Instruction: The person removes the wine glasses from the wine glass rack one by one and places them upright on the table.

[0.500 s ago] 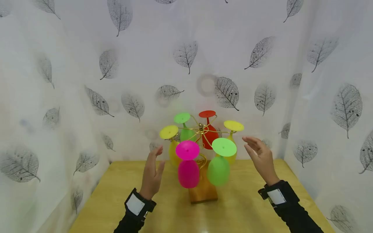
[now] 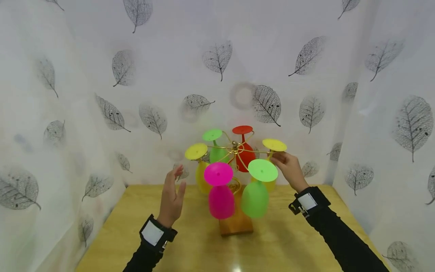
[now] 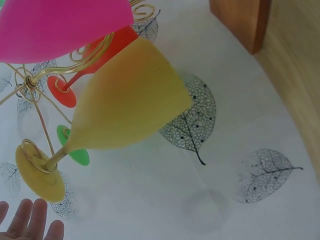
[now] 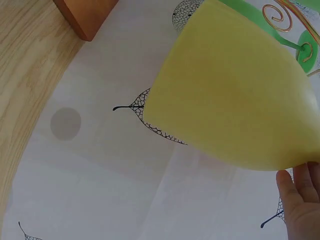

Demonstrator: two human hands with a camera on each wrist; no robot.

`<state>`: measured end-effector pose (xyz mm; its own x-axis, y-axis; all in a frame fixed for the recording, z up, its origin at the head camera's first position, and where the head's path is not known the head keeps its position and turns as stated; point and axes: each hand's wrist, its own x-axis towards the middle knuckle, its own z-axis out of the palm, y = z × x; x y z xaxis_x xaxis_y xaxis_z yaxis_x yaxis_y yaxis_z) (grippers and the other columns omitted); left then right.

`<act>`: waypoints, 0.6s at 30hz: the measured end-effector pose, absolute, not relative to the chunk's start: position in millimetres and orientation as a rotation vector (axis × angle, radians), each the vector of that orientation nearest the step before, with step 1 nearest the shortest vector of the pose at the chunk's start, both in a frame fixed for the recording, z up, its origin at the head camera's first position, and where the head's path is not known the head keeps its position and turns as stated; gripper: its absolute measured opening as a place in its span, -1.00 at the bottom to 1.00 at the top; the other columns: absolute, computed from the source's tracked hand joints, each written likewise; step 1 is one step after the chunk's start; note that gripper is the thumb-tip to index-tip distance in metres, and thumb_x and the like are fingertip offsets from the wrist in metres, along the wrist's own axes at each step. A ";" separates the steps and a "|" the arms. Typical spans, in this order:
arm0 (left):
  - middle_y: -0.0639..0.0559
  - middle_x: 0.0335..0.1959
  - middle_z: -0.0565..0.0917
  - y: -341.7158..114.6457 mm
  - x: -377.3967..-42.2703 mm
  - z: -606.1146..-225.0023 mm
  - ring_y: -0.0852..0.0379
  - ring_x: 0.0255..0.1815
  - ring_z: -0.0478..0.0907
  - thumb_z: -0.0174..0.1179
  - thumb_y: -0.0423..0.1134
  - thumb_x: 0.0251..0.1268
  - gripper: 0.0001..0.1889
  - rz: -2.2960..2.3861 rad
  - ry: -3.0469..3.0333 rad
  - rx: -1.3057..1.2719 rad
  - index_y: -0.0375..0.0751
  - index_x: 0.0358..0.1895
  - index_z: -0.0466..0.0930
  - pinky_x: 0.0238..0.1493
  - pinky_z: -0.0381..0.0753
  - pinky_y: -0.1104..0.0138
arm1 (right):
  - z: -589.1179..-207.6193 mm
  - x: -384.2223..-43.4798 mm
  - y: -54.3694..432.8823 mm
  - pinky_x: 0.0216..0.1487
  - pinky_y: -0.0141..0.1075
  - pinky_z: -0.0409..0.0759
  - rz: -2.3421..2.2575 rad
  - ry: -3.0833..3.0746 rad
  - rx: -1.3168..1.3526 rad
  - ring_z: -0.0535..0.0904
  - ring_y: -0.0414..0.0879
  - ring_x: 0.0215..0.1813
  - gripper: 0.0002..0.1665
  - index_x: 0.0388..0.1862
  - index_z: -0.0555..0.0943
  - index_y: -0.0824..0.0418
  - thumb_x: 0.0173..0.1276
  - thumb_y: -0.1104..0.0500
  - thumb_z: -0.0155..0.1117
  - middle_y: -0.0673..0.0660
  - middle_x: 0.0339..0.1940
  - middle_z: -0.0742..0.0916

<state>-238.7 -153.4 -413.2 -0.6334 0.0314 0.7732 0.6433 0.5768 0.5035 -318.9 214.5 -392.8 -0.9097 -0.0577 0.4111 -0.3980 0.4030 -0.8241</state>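
Several coloured plastic wine glasses hang upside down by their feet from a gold wire rack (image 2: 235,148) on a wooden base (image 2: 236,226). My right hand (image 2: 290,169) is at the right yellow wine glass (image 2: 274,145), its fingers at the stem just under the foot. In the right wrist view, that glass's bowl (image 4: 235,95) covers part of the fingers. My left hand (image 2: 171,200) is raised, fingers extended, left of the left yellow wine glass (image 2: 203,177). It holds nothing. In front hang a magenta wine glass (image 2: 221,202) and a green wine glass (image 2: 255,200).
At the back of the rack hang a red wine glass (image 2: 245,156) and another green wine glass (image 2: 217,154). The rack stands on a light wooden table (image 2: 190,249). Behind it, and along both sides, hangs a white leaf-printed curtain (image 2: 190,56).
My right hand has moved left and in to the stem of the right yellow wine glass. My left hand has shifted slightly left, away from the rack. The head view has tilted a little.
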 end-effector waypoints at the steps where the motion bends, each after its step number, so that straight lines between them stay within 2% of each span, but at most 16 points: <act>1: -0.25 0.17 0.46 -153.8 -237.5 -414.1 -0.17 0.12 0.44 -0.01 -0.37 0.36 -0.55 -1.057 -2.068 -0.536 -0.40 0.28 0.25 0.19 0.35 0.07 | -393.0 -319.6 213.5 -0.03 -0.63 0.54 1.514 -2.346 0.386 0.53 -0.56 -0.08 -0.52 0.15 0.50 0.36 0.39 0.07 0.14 0.35 0.06 0.66; 2: -0.24 0.18 0.45 -154.1 -236.4 -415.1 -0.18 0.12 0.43 -0.02 -0.37 0.36 -0.55 -1.069 -2.073 -0.535 -0.40 0.29 0.25 0.20 0.36 0.09 | -393.4 -320.3 212.3 -0.04 -0.62 0.54 1.535 -2.337 0.376 0.50 -0.62 -0.11 -0.52 0.15 0.51 0.36 0.38 0.07 0.14 0.35 0.05 0.66; 7: -0.20 0.21 0.43 -155.5 -232.0 -420.6 -0.13 0.16 0.41 -0.03 -0.35 0.38 -0.54 -1.097 -2.085 -0.511 -0.32 0.32 0.24 0.29 0.33 0.23 | -393.2 -327.8 205.7 0.00 -0.47 0.60 1.543 -2.308 0.312 0.52 -0.59 -0.15 -0.53 0.13 0.53 0.34 0.38 0.05 0.14 0.32 0.01 0.69; 11: -0.21 0.22 0.43 -157.3 -226.4 -426.8 -0.09 0.16 0.40 -0.03 -0.36 0.38 -0.54 -1.116 -2.099 -0.487 -0.31 0.32 0.24 0.27 0.32 0.25 | -397.4 -327.4 203.9 -0.02 -0.49 0.59 1.542 -2.285 0.245 0.56 -0.53 -0.17 -0.59 0.06 0.59 0.32 0.37 0.08 0.17 0.29 -0.05 0.72; 14: -0.24 0.21 0.43 -157.4 -224.7 -429.8 -0.14 0.13 0.41 -0.04 -0.38 0.37 -0.55 -1.115 -2.097 -0.499 -0.34 0.31 0.24 0.23 0.34 0.19 | -398.9 -324.1 205.6 -0.07 -0.57 0.56 1.558 -2.229 0.226 0.57 -0.49 -0.15 -0.63 0.00 0.61 0.34 0.35 0.10 0.18 0.17 -0.14 0.76; 18: -0.22 0.22 0.43 -155.8 -225.1 -429.9 -0.13 0.14 0.41 -0.04 -0.39 0.37 -0.54 -1.119 -2.096 -0.515 -0.32 0.32 0.23 0.26 0.34 0.21 | -396.0 -319.9 208.0 -0.05 -0.58 0.56 1.636 -2.128 0.287 0.59 -0.44 -0.10 -0.64 -0.04 0.62 0.36 0.35 0.11 0.19 -0.14 -0.29 0.75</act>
<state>-225.1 -155.8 -429.9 -0.6794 0.0209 0.7335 0.6212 0.5485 0.5597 -319.9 208.0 -396.0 -0.8824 0.0995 0.4599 -0.4188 0.2794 -0.8640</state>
